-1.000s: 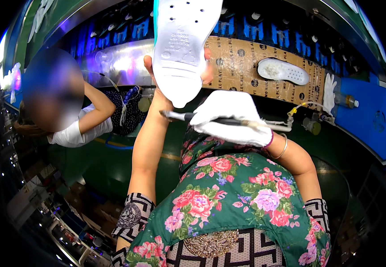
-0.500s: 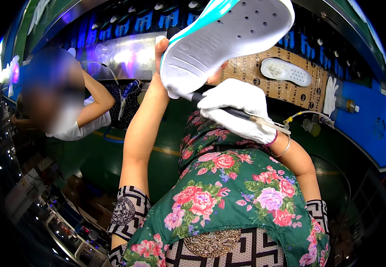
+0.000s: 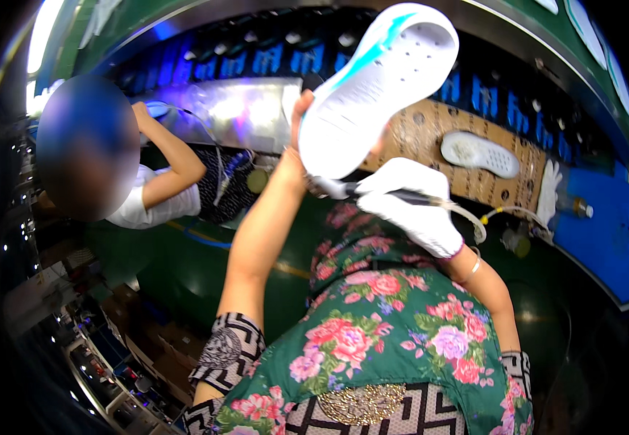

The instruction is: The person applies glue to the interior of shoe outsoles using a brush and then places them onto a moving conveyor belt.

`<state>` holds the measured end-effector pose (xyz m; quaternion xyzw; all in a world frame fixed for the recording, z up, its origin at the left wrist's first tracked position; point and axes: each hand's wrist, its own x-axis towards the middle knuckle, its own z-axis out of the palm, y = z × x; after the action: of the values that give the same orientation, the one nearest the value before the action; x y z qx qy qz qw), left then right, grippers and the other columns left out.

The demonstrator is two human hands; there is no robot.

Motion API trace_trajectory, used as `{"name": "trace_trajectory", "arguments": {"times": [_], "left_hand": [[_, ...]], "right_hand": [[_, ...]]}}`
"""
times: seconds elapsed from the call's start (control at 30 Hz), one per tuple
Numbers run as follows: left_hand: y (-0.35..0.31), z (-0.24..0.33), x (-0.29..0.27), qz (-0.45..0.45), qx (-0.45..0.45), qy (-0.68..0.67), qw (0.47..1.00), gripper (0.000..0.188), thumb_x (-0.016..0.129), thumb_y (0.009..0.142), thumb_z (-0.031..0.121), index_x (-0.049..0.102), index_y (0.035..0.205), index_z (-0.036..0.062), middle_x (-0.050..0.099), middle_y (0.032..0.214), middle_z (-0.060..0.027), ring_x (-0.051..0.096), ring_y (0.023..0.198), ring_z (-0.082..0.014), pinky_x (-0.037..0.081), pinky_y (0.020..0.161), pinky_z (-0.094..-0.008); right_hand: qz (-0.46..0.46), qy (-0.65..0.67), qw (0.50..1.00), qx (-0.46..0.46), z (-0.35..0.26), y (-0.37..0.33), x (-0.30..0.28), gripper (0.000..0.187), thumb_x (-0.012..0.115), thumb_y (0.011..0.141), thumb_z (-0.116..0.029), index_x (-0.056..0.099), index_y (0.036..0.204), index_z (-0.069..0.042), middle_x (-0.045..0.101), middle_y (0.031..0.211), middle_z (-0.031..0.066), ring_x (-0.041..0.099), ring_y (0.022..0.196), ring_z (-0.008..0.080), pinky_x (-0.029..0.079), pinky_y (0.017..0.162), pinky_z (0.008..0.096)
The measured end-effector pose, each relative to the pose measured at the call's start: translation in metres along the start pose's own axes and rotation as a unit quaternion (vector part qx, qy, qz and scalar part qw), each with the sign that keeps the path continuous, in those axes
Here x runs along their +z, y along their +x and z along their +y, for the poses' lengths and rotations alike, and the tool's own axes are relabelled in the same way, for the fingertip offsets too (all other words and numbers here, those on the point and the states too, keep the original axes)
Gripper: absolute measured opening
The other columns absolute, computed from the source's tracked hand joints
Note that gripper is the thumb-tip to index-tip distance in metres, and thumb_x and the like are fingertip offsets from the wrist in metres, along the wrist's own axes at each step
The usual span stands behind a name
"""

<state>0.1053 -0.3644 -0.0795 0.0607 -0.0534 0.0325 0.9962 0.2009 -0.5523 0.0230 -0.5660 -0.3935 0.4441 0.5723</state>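
Left hand (image 3: 301,148) grips the white sole (image 3: 372,94) from behind, holding it high and tilted. Right hand (image 3: 412,203), gloved, is closed on the tool (image 3: 343,190), tip at the sole's lower edge. Better keep the sole steady and the tip touching lightly.

left hand (image 3: 301,148) — mostly behind white sole (image 3: 376,87) | co-worker's face — blurred

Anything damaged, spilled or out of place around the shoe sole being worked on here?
Nothing stands out. The left hand holds the white sole up, the gloved right hand holds a tool at its lower edge. No spill or damage shows.
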Motion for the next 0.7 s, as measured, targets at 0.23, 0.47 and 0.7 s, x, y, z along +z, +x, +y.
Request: {"name": "trace_trajectory", "arguments": {"times": [0.23, 0.47, 0.7], "left_hand": [[-0.013, -0.04, 0.024, 0.13, 0.058, -0.031, 0.989, 0.085, 0.049, 0.087, 0.065, 0.044, 0.142, 0.0007, 0.06, 0.12, -0.0253, 0.064, 0.095, -0.0421, 0.055, 0.08, -0.0535], [-0.036, -0.04, 0.004, 0.16, 0.099, 0.007, 0.982, 0.092, 0.048, 0.085, 0.069, 0.034, 0.15, 0.0048, 0.05, 0.138, -0.024, 0.055, 0.12, -0.0413, 0.047, 0.097, -0.0586], [-0.055, -0.002, 0.037, -0.025, 0.129, 0.041, 0.99, 0.109, 0.085, 0.071, 0.045, 0.024, 0.149, -0.0024, 0.043, 0.135, -0.0334, 0.052, 0.115, -0.0561, 0.053, 0.079, -0.0709]], "right_hand": [[0.147, -0.258, 0.942, -0.157, -0.013, 0.048, -0.047, 0.018, 0.075, 0.08, -0.006, 0.074, 0.097, -0.008, 0.07, 0.086, 0.0077, 0.067, 0.076, 0.0173, 0.053, 0.07, 0.0278], [0.011, -0.291, 0.93, -0.225, 0.005, 0.041, -0.026, 0.017, 0.077, 0.076, -0.007, 0.075, 0.092, -0.009, 0.07, 0.083, 0.0065, 0.068, 0.077, 0.0175, 0.053, 0.069, 0.0303], [0.12, 0.137, 0.983, 0.01, 0.0, 0.014, -0.049, 0.011, 0.075, 0.081, -0.002, 0.073, 0.091, 0.001, 0.068, 0.083, 0.0047, 0.059, 0.067, 0.0091, 0.047, 0.059, 0.0229]]}}
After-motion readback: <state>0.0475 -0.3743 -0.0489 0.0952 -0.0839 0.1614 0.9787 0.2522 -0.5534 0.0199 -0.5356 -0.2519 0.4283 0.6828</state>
